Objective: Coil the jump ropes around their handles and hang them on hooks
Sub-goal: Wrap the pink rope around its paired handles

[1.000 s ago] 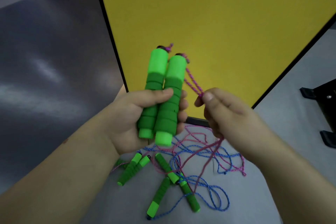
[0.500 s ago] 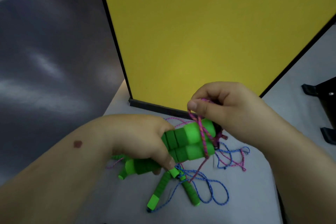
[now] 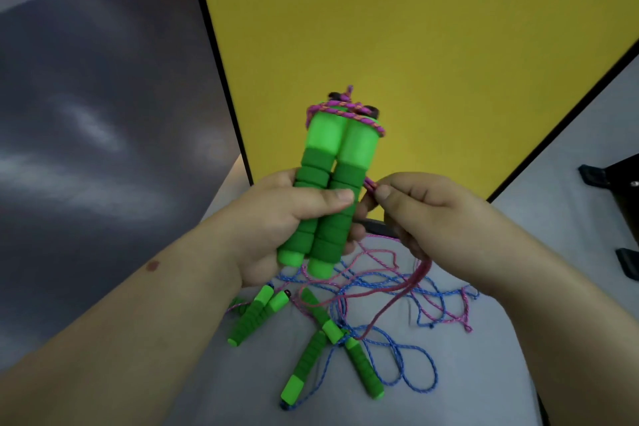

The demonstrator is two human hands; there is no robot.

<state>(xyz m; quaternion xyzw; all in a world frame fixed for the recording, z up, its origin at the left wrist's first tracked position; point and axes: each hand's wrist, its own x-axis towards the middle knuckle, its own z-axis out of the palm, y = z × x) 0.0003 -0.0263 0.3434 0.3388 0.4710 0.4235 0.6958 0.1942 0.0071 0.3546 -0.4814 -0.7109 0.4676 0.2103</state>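
Note:
My left hand (image 3: pixel 276 218) grips two green foam handles (image 3: pixel 328 180) side by side, held upright in front of the yellow board. A pink rope (image 3: pixel 345 112) loops once around their top ends. My right hand (image 3: pixel 425 214) pinches that pink rope just right of the handles, and the slack (image 3: pixel 397 301) hangs down to the table. Below lie several more green handles (image 3: pixel 259 315) tangled with blue rope (image 3: pixel 411 367) and pink rope. No hooks are in view.
A yellow board (image 3: pixel 415 28) with a black frame stands upright behind the hands on a grey table (image 3: pixel 466 391). Black feet of a stand (image 3: pixel 622 180) sit at the right edge. To the left lies a dark floor.
The handles went from tipped sideways near the table back to upright, higher up. A turn of pink rope now circles their tops. My right hand moved down beside them.

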